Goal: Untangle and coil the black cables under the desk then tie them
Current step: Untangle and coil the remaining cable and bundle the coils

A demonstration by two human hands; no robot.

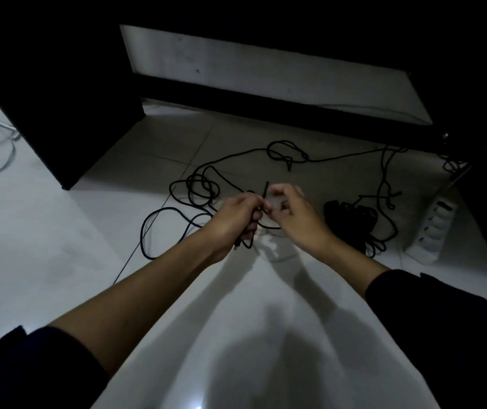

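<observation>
white power strip (434,228), right side

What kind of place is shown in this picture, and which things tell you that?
Probably the floor under a desk in a home or office. Signs: the pale tiled floor, loose black cables spread across it, a white power strip at the right, and a dark desk panel.

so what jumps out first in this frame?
The two hands at centre: the left hand grips a black cable and the right hand pinches it just beside. Behind them, the cable sprawls in loose loops over the tiled floor under the dark desk. At right sit a bundled black cable and a white power strip.
</observation>
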